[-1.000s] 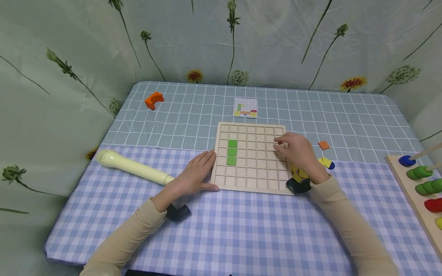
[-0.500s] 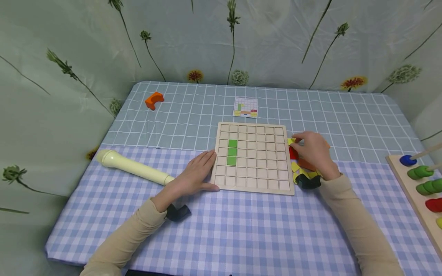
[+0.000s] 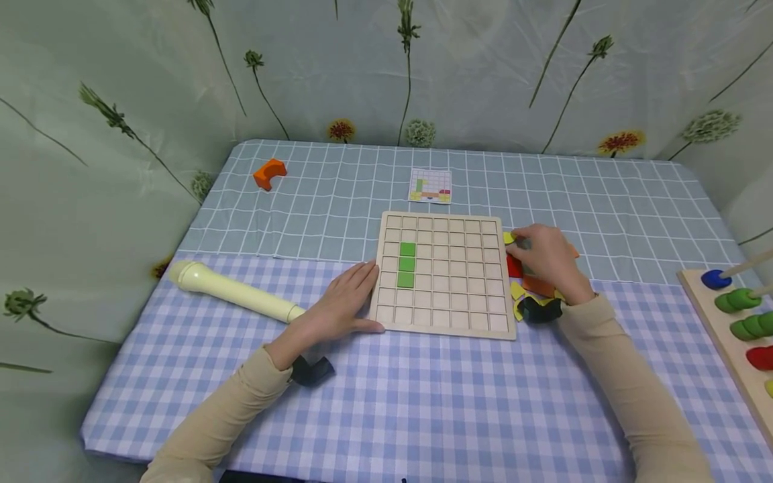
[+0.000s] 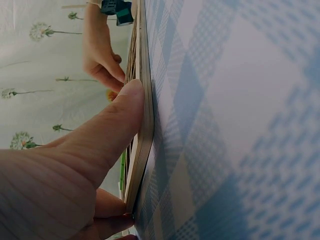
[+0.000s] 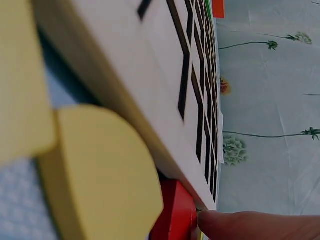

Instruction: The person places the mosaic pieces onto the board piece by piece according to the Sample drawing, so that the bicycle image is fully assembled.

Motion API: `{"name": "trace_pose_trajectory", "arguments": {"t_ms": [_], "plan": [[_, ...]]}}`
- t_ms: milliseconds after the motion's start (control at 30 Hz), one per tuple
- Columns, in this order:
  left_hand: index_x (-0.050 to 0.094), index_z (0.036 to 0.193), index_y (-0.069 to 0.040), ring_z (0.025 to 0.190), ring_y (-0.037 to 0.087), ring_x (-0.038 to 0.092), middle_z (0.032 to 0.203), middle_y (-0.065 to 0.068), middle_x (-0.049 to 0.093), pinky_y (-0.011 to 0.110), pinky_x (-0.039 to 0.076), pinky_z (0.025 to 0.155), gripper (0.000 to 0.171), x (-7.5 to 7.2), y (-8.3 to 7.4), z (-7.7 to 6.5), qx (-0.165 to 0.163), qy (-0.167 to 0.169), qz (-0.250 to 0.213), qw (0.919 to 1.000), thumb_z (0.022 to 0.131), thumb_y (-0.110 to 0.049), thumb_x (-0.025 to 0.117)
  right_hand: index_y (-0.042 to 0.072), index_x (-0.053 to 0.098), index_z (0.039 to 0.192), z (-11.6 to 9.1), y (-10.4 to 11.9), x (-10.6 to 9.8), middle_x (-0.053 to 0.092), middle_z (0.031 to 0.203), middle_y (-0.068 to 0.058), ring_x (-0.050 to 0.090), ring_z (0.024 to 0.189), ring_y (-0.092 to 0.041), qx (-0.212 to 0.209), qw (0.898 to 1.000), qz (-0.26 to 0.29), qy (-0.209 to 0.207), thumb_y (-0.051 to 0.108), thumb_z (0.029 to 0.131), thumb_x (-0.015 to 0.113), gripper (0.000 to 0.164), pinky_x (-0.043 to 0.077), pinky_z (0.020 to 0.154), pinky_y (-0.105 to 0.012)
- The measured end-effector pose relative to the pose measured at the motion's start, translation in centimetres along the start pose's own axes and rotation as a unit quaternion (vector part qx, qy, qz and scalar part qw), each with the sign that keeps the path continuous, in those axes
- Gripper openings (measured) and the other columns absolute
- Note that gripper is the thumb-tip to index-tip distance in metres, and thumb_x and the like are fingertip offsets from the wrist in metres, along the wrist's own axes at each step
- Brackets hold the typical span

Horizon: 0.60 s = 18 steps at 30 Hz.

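Note:
A square wooden grid board (image 3: 449,305) lies at the middle of the table. Three green squares (image 3: 406,263) form a column in its left part. My left hand (image 3: 344,302) rests against the board's left edge, fingers straight, its thumb (image 4: 131,90) along the near edge in the left wrist view. My right hand (image 3: 546,255) is beyond the right edge, thumb and index finger bent around a small yellow piece (image 3: 508,237). A red block (image 3: 514,266) lies just below those fingertips. Whether the right fingers pinch the yellow piece I cannot tell.
Orange (image 3: 537,286) and yellow pieces (image 3: 517,290) lie beside the board, partly under the right wrist. A printed pattern card (image 3: 430,186) is behind it. A pale yellow toy microphone (image 3: 241,295), an orange arch block (image 3: 269,174) and a wooden bead rack (image 3: 718,335) stand farther out.
My right hand has moved right, from over the board's right edge to the pieces beside it, then stayed there. The left hand has kept its place.

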State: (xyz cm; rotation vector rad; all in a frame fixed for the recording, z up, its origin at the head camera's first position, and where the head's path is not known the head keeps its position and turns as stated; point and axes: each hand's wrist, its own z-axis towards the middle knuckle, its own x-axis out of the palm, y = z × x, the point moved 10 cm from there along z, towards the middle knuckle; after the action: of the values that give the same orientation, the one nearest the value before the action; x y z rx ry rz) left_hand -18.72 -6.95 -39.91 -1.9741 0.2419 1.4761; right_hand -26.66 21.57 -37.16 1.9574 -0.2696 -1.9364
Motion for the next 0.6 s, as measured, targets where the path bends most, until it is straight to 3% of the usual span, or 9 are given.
{"name": "trace_pose_trajectory", "arguments": {"t_ms": [67,267,467,600], "plan": [[0.016,0.148,0.005,0.145,0.038,0.016,0.156,0.020,0.017,0.054,0.020,0.116,0.101,0.0,0.0,0.0,0.000,-0.001,0.000,1.0000,0.080,-0.047,0.069,-0.009,0.063,0.114,0.2,0.1,0.0,0.063,0.112,-0.030,0.057,0.100,-0.041,-0.007,1.000,-0.002,0.002,0.012,0.086,0.062,0.035,0.048,0.082,-0.051],[0.017,0.148,0.005,0.144,0.039,0.017,0.156,0.021,0.019,0.054,0.021,0.115,0.101,0.0,0.1,0.1,0.003,-0.009,0.003,1.0000,0.079,-0.047,0.069,-0.010,0.060,0.117,1.1,0.2,0.1,0.060,0.111,-0.031,0.056,0.098,-0.042,-0.028,1.000,-0.004,0.005,0.010,0.087,0.060,0.037,0.047,0.081,-0.052],[0.018,0.147,0.005,0.144,0.039,0.018,0.155,0.021,0.019,0.054,0.021,0.115,0.100,-0.1,0.0,0.0,0.005,-0.012,0.002,0.9999,0.079,-0.046,0.070,-0.008,0.045,0.135,2.3,-0.4,0.6,0.052,0.117,-0.032,0.051,0.099,-0.042,0.005,1.000,-0.004,0.025,0.011,0.090,0.054,0.049,0.046,0.082,-0.053],[0.017,0.148,0.005,0.144,0.039,0.018,0.156,0.021,0.019,0.054,0.021,0.115,0.100,-0.1,0.0,0.1,0.005,-0.009,0.005,0.9999,0.079,-0.047,0.069,-0.006,0.045,0.135,2.8,-0.6,1.0,0.048,0.117,-0.031,0.049,0.097,-0.040,0.014,0.999,-0.013,0.045,0.012,0.091,0.051,0.048,0.045,0.079,-0.051]]}}
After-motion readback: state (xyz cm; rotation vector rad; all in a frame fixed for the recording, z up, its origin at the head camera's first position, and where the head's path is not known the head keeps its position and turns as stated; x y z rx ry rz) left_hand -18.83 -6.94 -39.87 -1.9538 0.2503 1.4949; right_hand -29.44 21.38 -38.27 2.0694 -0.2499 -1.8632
